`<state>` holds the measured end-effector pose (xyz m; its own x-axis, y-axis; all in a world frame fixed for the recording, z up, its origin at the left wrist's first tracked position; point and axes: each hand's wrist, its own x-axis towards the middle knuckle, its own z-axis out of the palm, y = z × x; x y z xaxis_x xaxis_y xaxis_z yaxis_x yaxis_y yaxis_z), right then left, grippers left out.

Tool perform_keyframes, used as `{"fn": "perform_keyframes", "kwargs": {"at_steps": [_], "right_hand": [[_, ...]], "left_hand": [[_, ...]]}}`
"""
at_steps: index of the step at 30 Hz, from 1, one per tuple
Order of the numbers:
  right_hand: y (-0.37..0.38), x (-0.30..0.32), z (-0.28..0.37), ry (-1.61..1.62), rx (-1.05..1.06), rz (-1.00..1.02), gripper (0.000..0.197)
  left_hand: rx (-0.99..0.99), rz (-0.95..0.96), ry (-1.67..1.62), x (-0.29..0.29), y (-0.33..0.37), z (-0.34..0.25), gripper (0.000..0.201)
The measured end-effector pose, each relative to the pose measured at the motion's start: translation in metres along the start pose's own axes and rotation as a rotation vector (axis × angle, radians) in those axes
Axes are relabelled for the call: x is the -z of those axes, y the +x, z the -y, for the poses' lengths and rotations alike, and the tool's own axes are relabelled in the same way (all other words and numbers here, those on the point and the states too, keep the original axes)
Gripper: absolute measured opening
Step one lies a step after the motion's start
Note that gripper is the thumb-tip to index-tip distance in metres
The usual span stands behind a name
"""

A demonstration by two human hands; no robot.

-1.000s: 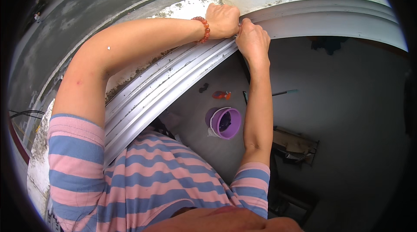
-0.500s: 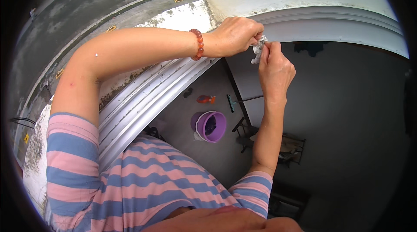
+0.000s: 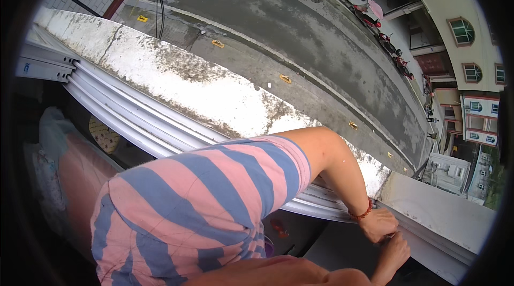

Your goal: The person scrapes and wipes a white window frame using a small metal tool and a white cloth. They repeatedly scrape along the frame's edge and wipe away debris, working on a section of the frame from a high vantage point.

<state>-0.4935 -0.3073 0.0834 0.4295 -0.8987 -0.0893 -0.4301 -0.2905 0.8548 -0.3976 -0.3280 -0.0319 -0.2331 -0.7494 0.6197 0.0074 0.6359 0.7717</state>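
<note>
Both my hands are together at the lower right, by the corner of a white window frame (image 3: 436,256). My left hand (image 3: 378,225), with a red bead bracelet (image 3: 362,211) on its wrist, is closed with its fingers bent down. Just below it, my right hand (image 3: 394,256) is closed too, its fingertips meeting those of the left. Barely anything shows of the crumpled whitish piece, cloth or paper, pinched between them; the fingers cover it. My left arm reaches over the window's sliding track (image 3: 144,108).
A stained white ledge (image 3: 182,85) runs outside the track, with a street (image 3: 300,40) far below. Indoors, a plastic-covered pinkish object (image 3: 80,163) stands at left. A red bottle (image 3: 278,228) and part of a purple bucket (image 3: 268,246) show under my body.
My view has swung left and outward, so the street and ledge fill more of it. Both hands now appear lower right, still together; the whitish piece is now almost hidden.
</note>
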Motion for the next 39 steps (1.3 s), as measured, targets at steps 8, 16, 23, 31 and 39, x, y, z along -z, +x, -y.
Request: {"fn": "perform_keyframes", "kwargs": {"at_steps": [8,16,23,31,39], "right_hand": [[0.018,-0.016,-0.004,-0.069,0.202,-0.073,0.01],[0.031,-0.014,0.038,0.122,0.229,-0.072,0.006],[0.036,-0.012,0.045,0.34,0.081,0.132,0.01],[-0.08,0.02,0.019,1.119,-0.502,-0.503,0.007],[-0.137,0.014,0.029,1.38,-0.7,-0.539,0.012]], "left_hand": [[0.008,-0.16,-0.013,-0.016,0.005,0.024,0.008],[0.156,0.018,0.302,-0.003,-0.012,0.049,0.013],[0.334,0.233,0.414,0.013,0.002,0.04,0.02],[-0.119,0.122,0.401,0.08,0.033,-0.044,0.008],[-0.887,-0.765,0.507,0.044,0.206,-0.156,0.013]]}}
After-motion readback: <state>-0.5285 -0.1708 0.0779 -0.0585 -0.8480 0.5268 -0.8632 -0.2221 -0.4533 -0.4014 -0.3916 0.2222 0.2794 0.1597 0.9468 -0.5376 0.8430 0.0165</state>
